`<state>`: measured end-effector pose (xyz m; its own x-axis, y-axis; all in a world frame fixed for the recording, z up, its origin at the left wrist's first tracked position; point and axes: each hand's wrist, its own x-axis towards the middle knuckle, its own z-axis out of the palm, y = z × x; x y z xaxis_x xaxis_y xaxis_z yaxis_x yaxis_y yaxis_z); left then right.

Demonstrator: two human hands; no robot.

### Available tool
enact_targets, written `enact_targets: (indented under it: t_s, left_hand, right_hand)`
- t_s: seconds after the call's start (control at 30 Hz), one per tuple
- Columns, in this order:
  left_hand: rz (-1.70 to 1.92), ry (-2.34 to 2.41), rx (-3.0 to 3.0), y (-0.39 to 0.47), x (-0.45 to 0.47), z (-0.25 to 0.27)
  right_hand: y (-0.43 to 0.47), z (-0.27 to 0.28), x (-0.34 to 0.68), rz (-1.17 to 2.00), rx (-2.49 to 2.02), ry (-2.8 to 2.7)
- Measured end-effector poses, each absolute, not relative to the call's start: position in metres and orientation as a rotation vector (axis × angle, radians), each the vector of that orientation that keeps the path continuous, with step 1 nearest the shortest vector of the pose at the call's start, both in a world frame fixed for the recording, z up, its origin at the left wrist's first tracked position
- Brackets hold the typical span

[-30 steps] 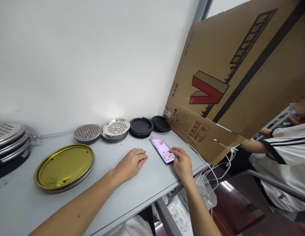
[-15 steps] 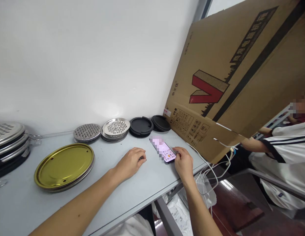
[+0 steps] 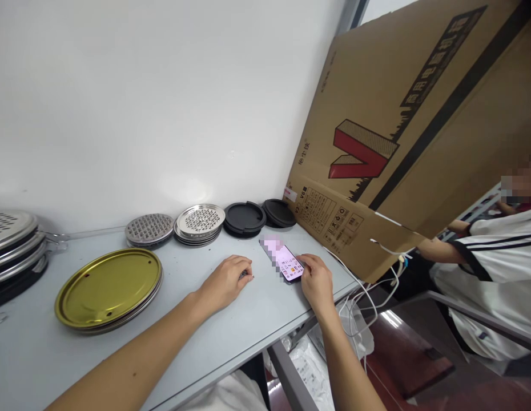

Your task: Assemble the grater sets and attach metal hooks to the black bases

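Observation:
On the grey tabletop (image 3: 175, 354), my left hand (image 3: 231, 278) rests with its fingers curled inward. Something small and dark shows between those fingers, too hidden to name. A smartphone (image 3: 286, 262) lies face up with its screen lit pink, part of it blurred out. At its lower right edge, my right hand (image 3: 317, 281) is closed, thumb and index finger against the phone's side. Left of my left hand sits a stack of round metal plates topped by a gold lid (image 3: 111, 285).
Along the wall stand a grey grater disc (image 3: 149, 228), a stack of silver grater discs (image 3: 200, 221) and black round lids (image 3: 245, 218). A taller stack (image 3: 12, 245) is at far left. Right are a big cardboard box (image 3: 368, 137), white cables (image 3: 372, 308) and another person's sleeve (image 3: 488, 245).
The view has shifted slightly, moving everything a little left in the picture. Both hands and the smartphone keep nearly the same positions on the table.

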<state>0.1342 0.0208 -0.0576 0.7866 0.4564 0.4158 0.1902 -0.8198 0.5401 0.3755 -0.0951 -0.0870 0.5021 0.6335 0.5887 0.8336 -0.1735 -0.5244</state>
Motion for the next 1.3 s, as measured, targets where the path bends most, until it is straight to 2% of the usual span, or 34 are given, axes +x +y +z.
enact_targets:
  t_s: [0.8,1.3]
  left_hand:
    - [0.620,0.644,2.448,0.0248,0.1334,-0.0621]
    - [0.776,0.538,2.445,0.0225,0.1351,-0.0645]
  right_hand:
    - [-0.0986,-0.0837,0.3743,-0.323,-1.861,-1.184]
    - [-0.0985,-0.0845,0.3733,-0.304,-1.839,-1.203]
